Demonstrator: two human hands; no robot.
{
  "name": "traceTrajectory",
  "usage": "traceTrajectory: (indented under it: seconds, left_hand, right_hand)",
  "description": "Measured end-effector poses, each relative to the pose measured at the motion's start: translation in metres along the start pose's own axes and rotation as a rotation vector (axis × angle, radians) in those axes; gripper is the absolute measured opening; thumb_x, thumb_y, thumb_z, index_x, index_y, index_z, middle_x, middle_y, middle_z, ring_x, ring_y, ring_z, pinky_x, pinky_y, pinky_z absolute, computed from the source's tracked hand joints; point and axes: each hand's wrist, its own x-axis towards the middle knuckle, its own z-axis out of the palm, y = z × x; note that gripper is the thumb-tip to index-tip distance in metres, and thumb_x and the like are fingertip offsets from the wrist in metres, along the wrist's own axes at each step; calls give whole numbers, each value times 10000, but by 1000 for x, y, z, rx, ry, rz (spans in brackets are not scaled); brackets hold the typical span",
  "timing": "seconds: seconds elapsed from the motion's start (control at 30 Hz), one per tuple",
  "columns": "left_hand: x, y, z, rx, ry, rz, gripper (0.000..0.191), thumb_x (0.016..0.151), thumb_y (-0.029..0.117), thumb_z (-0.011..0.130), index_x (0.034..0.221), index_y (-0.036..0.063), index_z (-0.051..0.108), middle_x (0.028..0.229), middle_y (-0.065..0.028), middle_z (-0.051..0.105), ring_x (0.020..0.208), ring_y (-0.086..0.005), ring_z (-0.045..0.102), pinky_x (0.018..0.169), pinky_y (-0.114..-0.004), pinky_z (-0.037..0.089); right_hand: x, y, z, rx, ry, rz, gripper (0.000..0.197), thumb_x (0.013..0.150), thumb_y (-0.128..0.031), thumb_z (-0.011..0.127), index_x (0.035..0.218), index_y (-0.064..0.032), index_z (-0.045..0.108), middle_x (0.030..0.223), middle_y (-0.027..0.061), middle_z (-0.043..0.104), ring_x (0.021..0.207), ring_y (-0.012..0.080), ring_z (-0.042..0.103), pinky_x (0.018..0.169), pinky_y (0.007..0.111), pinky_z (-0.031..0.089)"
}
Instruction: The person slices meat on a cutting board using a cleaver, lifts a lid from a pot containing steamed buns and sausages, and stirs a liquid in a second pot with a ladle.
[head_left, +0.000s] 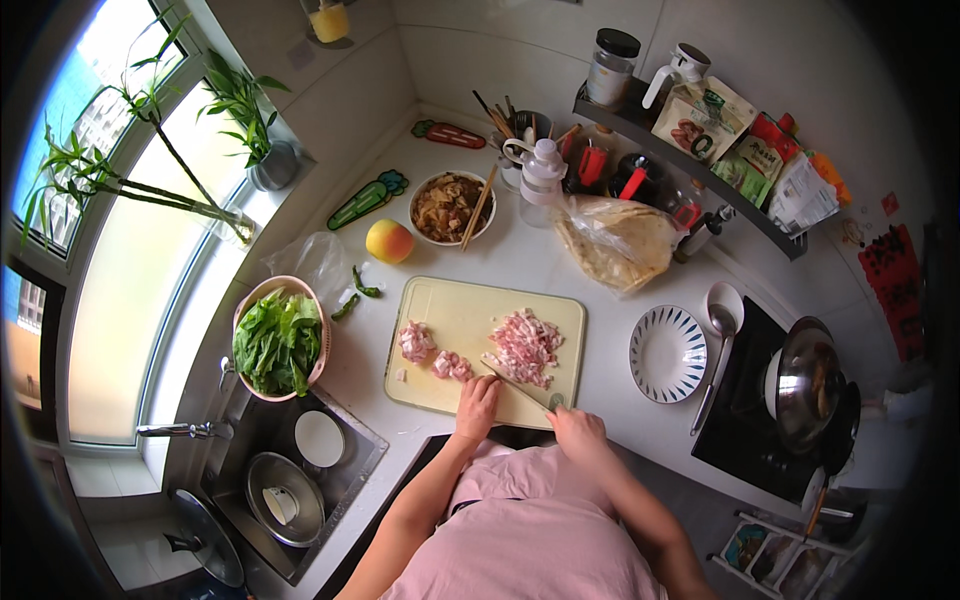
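My right hand (579, 435) grips the handle of a kitchen knife (517, 388), its blade slanting up and left over a pale yellow cutting board (465, 300). Against the blade's left side, near the board's front edge, my left hand (478, 405) has its fingers curled down; whether they pinch a bit of meat is hidden. Finely chopped raw meat (527, 346) is heaped beyond the blade on the board's right half. Two coarser clumps lie to the left: one raw meat clump (416, 341) farther back, another meat clump (452, 365) close to my left fingertips.
Left of the board stand a basket of leafy greens (277, 345) and a sink (367, 450). Behind are a peach-like fruit (390, 241), a bowl of food (442, 206) and bagged flatbreads (619, 240). A patterned plate (667, 354), ladle (712, 382) and cooktop (720, 450) are rightward.
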Motion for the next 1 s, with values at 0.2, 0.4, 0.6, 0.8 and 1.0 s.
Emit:
traceTrajectory:
  seconds: [0.2, 0.4, 0.6, 0.8, 1.0]
  left_hand:
    - [0, -1, -1, 9, 1, -7, 287, 815, 58, 629, 1101, 34, 631, 1132, -102, 611, 1062, -297, 564, 932, -406, 457]
    - [-2, 0, 0, -5, -11, -9, 294, 810, 54, 630, 1103, 31, 631, 1133, -98, 610, 1071, -294, 562, 937, -404, 455]
    - [0, 0, 0, -6, -13, -2, 284, 814, 50, 633, 1097, 30, 635, 1130, -98, 611, 1064, -296, 563, 932, -403, 458]
    - [0, -2, -2, -13, 10, -9, 280, 810, 46, 642, 1090, 38, 640, 1104, -92, 619, 1036, -294, 569, 912, -403, 464]
    - [-1, -1, -2, -56, 42, 3, 269, 801, 50, 652, 1070, 42, 649, 1090, -93, 621, 1028, -290, 570, 905, -402, 464]
  right_hand:
    - [6, 3, 14, -2, 20, -25, 318, 976, -342, 559, 861, -54, 625, 705, 187, 665, 689, 392, 678, 634, 508, 537]
    - [-7, 7, 0, -35, -29, 16, 312, 973, -342, 562, 875, -55, 632, 746, 192, 678, 699, 394, 681, 636, 505, 539]
    - [47, -20, 32, -4, 24, -25, 313, 960, -355, 579, 866, -64, 647, 739, 180, 684, 702, 386, 687, 633, 495, 545]
    - [34, -9, 24, 45, 100, -34, 327, 940, -375, 606, 836, -70, 656, 713, 178, 674, 701, 379, 685, 626, 489, 542]
    - [-6, 20, -7, 110, 72, 68, 368, 947, -373, 596, 791, -44, 647, 722, 213, 651, 699, 436, 640, 623, 526, 498]
